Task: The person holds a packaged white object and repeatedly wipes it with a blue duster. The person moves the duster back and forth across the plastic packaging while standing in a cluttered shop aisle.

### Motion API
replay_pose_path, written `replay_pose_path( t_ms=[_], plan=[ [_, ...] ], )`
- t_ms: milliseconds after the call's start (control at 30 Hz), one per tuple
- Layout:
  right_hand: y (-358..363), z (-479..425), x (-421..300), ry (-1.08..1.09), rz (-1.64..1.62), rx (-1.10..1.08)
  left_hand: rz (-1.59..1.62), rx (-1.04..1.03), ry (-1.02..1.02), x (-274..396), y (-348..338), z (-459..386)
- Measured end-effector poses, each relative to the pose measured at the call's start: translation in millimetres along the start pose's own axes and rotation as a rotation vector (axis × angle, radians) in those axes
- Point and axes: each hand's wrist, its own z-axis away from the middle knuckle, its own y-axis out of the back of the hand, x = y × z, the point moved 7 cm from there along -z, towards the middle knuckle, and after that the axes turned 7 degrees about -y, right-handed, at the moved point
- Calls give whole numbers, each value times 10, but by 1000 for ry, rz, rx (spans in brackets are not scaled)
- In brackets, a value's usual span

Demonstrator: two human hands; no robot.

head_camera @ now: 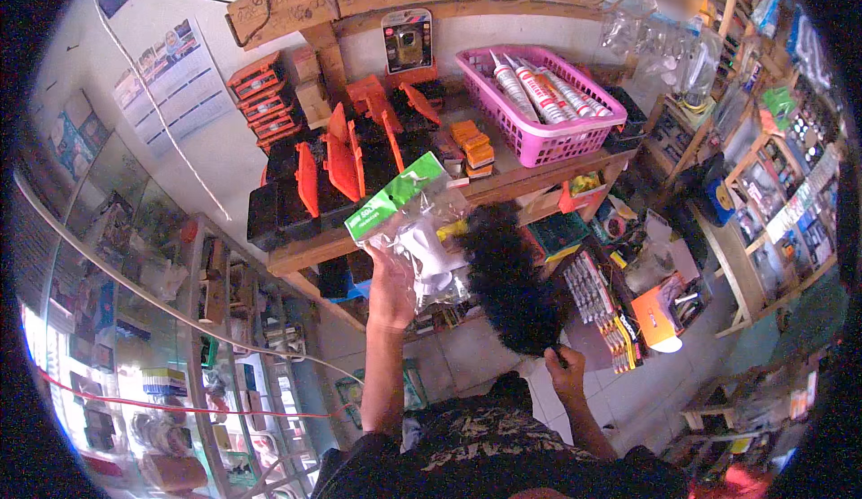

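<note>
My left hand (392,290) holds up a clear plastic packet (431,256) with a green header card (397,196) that bears writing. White parts and a bit of yellow show through the plastic. In my right hand (564,367) is the handle end of a fluffy black duster (508,280). Its bushy head points up and away from me, close to the packet's right side. Behind both lies a wooden shelf (539,186). A pink plastic basket (559,149) of sealant tubes (539,91) stands there.
Orange-red plastic pieces (343,155) stand on black cases (269,213) at the shelf's left. Small orange boxes (473,145) are stacked beside them. A glass display case (168,310) runs along my left. Low on the right are packaged goods (596,303) and an orange box (656,320).
</note>
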Motion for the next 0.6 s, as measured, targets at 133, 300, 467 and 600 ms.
replay_pose_path(
  t_ms=[133, 300, 467, 600],
  plan=[
    [28, -37, -33, 81, 55, 46, -117, -72, 39, 51, -40, 62],
    [62, -241, -362, -316, -550, 58, -65, -138, 156, -91, 158, 143],
    [-73, -754, -752, -267, -622, -129, 37, -190, 308, -325, 167, 327],
    [-420, -948, -1003, -241, -813, -309, 37, -237, 427, -362, 203, 506]
  ],
)
